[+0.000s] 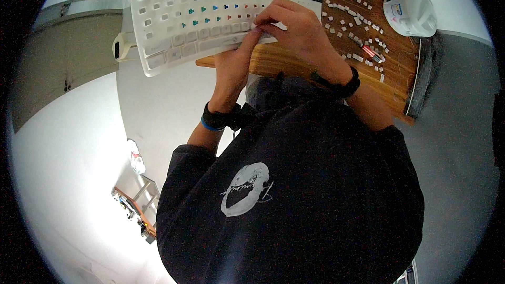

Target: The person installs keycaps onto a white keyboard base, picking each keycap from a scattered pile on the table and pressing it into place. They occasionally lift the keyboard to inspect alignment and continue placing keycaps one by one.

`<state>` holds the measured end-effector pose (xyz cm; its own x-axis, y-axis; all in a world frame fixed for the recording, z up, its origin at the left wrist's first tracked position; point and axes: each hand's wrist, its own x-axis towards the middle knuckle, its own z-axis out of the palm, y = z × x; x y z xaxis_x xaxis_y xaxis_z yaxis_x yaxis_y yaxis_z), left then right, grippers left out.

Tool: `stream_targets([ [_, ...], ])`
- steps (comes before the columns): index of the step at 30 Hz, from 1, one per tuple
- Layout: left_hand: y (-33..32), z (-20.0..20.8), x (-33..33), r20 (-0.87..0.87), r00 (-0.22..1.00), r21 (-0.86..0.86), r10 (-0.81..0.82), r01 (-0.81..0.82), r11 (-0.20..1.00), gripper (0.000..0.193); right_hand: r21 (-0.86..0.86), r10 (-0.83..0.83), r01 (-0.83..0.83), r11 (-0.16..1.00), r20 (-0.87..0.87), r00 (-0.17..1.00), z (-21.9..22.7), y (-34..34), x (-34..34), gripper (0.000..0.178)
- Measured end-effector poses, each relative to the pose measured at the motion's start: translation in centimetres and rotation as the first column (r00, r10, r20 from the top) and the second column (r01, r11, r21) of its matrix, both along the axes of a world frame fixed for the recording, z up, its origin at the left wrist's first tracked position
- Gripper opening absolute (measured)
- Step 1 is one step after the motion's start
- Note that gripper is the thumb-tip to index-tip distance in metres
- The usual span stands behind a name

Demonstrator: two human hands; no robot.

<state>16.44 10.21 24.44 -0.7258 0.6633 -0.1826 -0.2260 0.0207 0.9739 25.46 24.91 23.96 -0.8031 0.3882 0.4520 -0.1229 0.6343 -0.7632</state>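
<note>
A white keyboard point(158, 37) is lifted and tilted above the table's near edge. Keycaps fill its lowest rows, while the upper rows show bare openings, some with green, blue or reddish pieces inside. My left hand point(235, 63) grips the keyboard's lower edge, with the thumb up on the front beside the keycaps and the other fingers hidden behind. Bent over the right part of the key rows is my right hand point(300, 27). Its thumb and index finger come together by my left thumb tip; whatever sits between them is hidden.
Loose white keycaps point(344, 8) lie in rows on the wooden table point(389, 68). Among them is a red-and-white tube-like item point(371, 51). A white plastic container point(410, 11) stands at the far right corner. Left of the keyboard is a pale chair-like part point(124, 47).
</note>
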Motion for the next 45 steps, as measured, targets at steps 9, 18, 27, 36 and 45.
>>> stream_targets([
  [9, -0.1, -0.7, -0.5, 0.053, 0.996, 0.064, 0.072, -0.076, 0.995, 0.035, -0.019, 0.003, -0.003, 1.000, -0.013, 1.000, -0.4, -0.2, -0.8, 0.016],
  [18, -0.4, 0.3, -0.7, -0.071, 0.997, -0.040, 0.043, -0.046, 0.998, 0.032, 0.092, 0.079, -0.076, 0.993, -0.025, 0.997, -0.8, -0.1, -1.1, 0.023],
  [27, -0.2, -1.1, -1.9, -0.085, 0.996, -0.027, 0.026, -0.028, 0.999, 0.031, 0.107, 0.048, -0.045, 0.993, -0.020, 0.999, -2.0, -0.3, -2.0, 0.025],
  [36, -1.1, -14.2, -5.9, 0.651, 0.756, 0.126, 0.068, -0.196, 0.973, 0.033, 0.126, -0.170, 0.132, 0.983, 0.368, 0.914, -13.2, 6.8, 4.8, 0.023],
  [45, -6.6, -26.0, -7.5, 0.493, 0.870, 0.003, -0.002, 0.001, 1.000, 0.038, 0.114, -0.123, 0.046, 0.992, 0.937, 0.326, -24.4, 7.4, 17.8, 0.040],
])
